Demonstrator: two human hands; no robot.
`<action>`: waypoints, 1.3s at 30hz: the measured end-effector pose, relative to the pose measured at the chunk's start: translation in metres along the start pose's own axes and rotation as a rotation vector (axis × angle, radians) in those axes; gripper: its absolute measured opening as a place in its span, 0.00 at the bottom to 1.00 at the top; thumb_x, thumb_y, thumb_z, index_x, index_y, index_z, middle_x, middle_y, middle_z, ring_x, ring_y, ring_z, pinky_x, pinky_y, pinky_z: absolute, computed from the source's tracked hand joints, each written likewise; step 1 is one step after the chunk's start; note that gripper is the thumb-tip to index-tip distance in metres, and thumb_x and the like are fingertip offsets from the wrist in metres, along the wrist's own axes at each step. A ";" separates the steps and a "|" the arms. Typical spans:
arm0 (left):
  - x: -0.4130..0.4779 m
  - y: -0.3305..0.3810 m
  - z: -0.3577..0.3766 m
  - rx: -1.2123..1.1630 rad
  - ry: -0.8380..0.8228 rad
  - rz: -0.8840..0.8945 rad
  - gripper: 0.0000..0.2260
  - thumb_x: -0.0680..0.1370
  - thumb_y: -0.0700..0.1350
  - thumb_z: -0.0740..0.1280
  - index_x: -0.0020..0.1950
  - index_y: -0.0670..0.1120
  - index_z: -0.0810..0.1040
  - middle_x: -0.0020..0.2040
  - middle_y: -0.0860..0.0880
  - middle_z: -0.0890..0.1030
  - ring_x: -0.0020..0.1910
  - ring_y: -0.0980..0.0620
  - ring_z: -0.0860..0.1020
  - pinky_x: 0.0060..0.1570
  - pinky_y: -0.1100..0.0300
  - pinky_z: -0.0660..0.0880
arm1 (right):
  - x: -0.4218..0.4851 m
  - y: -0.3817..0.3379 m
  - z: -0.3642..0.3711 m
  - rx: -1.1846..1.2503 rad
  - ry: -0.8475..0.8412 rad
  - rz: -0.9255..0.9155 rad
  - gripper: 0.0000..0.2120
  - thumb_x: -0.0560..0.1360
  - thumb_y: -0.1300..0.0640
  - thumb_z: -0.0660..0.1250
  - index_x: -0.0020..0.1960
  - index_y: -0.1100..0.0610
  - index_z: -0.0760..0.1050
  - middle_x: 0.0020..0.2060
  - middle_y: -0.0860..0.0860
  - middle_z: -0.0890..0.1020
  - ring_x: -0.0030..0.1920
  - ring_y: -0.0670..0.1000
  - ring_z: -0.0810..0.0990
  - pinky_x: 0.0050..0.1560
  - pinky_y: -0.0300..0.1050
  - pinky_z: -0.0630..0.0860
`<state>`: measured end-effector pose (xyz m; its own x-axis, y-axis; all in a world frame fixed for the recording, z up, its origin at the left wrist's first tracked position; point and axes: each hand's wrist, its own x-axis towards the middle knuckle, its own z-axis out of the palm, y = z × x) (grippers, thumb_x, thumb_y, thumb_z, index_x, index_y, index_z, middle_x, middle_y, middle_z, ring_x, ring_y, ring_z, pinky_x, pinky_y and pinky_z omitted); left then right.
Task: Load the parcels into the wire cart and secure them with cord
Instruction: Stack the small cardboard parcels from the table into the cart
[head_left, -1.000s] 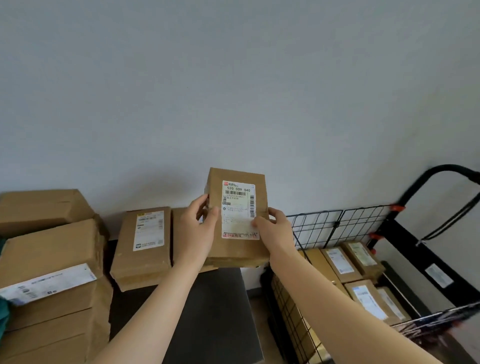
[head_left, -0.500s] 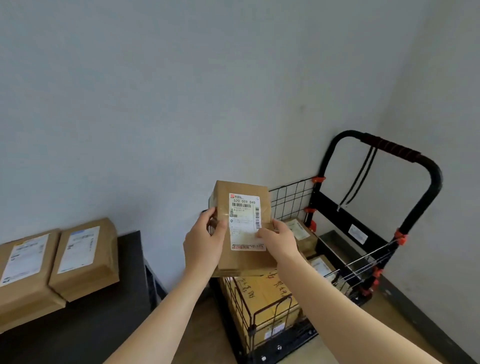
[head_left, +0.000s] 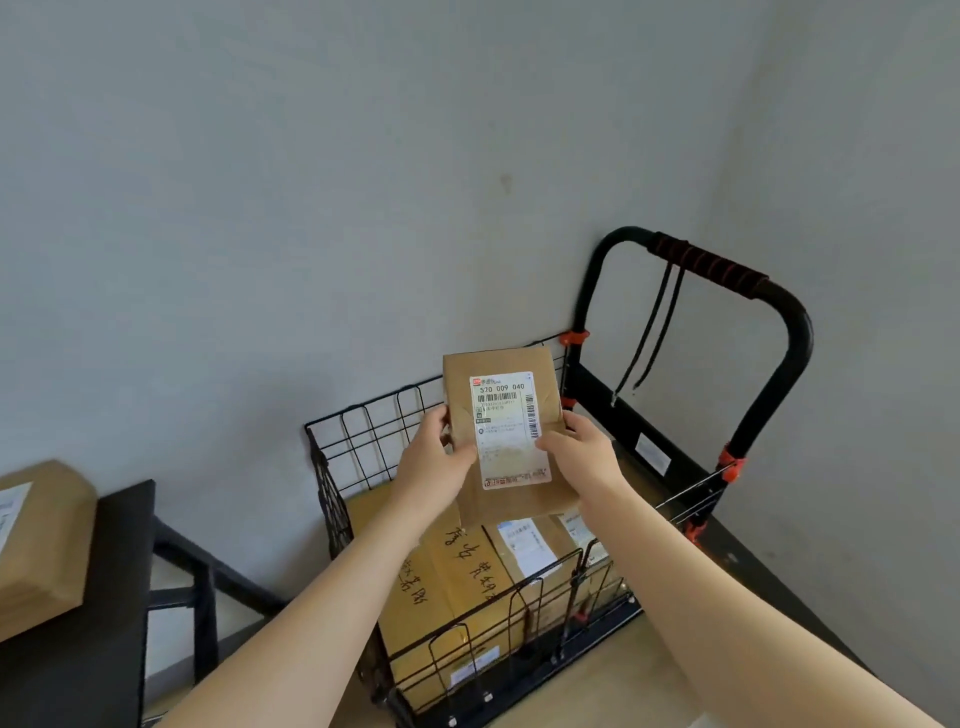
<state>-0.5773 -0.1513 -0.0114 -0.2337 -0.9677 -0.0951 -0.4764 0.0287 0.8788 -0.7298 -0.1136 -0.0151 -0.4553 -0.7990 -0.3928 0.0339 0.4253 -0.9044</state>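
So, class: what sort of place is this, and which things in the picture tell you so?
Probably a parcel sorting or storage corner, not a home room. A labelled parcel is held over a wire cart already loaded with boxes, another parcel waits on a black table, and the walls are bare.

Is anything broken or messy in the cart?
Nothing looks broken or spilled. The parcel is held over the wire cart by the left hand and right hand. The boxes already inside lie flat. The black cord only dangles loose from the handle, not yet tied on.
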 end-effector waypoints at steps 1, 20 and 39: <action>0.009 0.003 0.005 -0.003 -0.030 -0.005 0.26 0.78 0.43 0.66 0.73 0.48 0.61 0.69 0.52 0.72 0.67 0.53 0.69 0.53 0.64 0.65 | 0.010 -0.001 -0.003 0.003 0.009 -0.003 0.28 0.75 0.60 0.65 0.73 0.50 0.63 0.64 0.52 0.75 0.57 0.53 0.76 0.54 0.49 0.75; 0.172 0.001 0.138 -0.342 -0.279 -0.354 0.30 0.77 0.41 0.66 0.75 0.48 0.56 0.64 0.54 0.71 0.55 0.58 0.67 0.54 0.61 0.64 | 0.198 0.012 -0.072 -0.086 0.082 0.274 0.26 0.73 0.58 0.67 0.70 0.52 0.68 0.59 0.53 0.78 0.59 0.56 0.75 0.63 0.59 0.72; 0.229 -0.129 0.312 -0.504 -0.142 -0.979 0.23 0.74 0.36 0.69 0.67 0.44 0.67 0.60 0.47 0.79 0.54 0.49 0.79 0.46 0.56 0.77 | 0.351 0.166 -0.097 -0.284 0.008 0.693 0.20 0.74 0.59 0.67 0.65 0.60 0.71 0.51 0.56 0.79 0.34 0.46 0.72 0.28 0.38 0.65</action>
<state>-0.8339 -0.2984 -0.2930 -0.0554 -0.4786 -0.8763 -0.1162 -0.8686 0.4817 -0.9701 -0.2826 -0.2875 -0.4199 -0.3055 -0.8546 0.0847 0.9243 -0.3721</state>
